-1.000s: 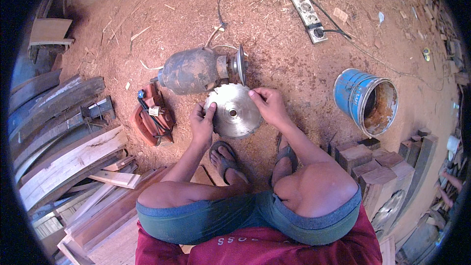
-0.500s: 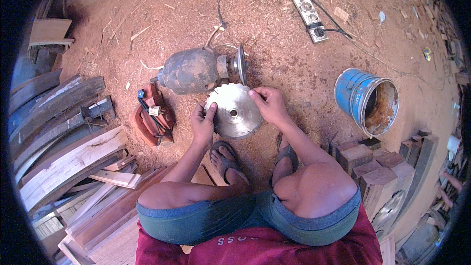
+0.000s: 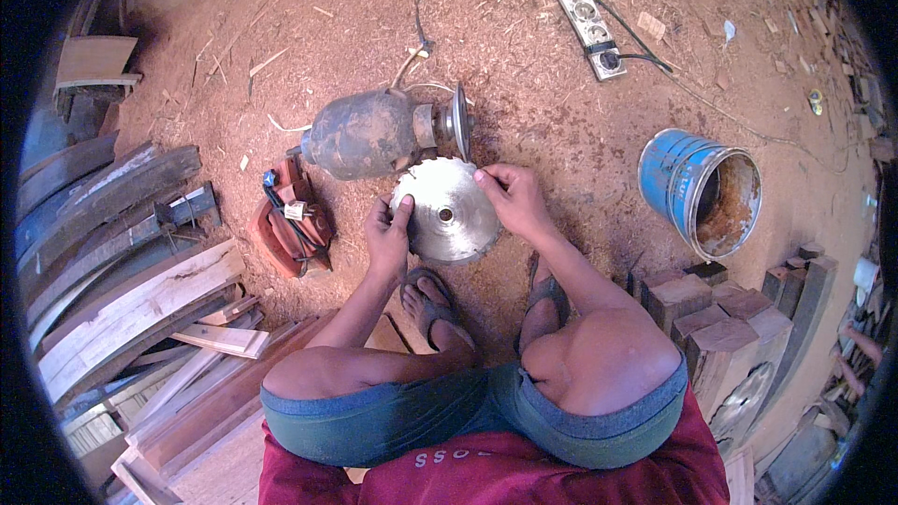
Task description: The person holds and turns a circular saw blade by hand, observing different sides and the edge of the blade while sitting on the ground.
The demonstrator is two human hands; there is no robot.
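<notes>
I squat on a sawdust floor and hold a toothed circular saw blade [image 3: 447, 210] flat in front of my feet. My left hand [image 3: 387, 238] grips its left edge with the thumb on top. My right hand [image 3: 513, 201] pinches the blade's upper right rim. Just beyond the blade lies a dusty grey motor [image 3: 365, 134] on its side, its shaft and round flange [image 3: 458, 121] pointing right, close to the blade's top edge.
A red power tool with a black cord [image 3: 290, 224] lies left of my left hand. Curved and flat wooden planks [image 3: 122, 271] pile up at the left. A blue bucket [image 3: 697, 192] lies tipped at the right, wood blocks [image 3: 730, 309] below it. A power strip [image 3: 587, 23] sits far ahead.
The blade has tipped slightly between my hands and sits a little nearer the motor's flange. My hands keep their hold on its rim.
</notes>
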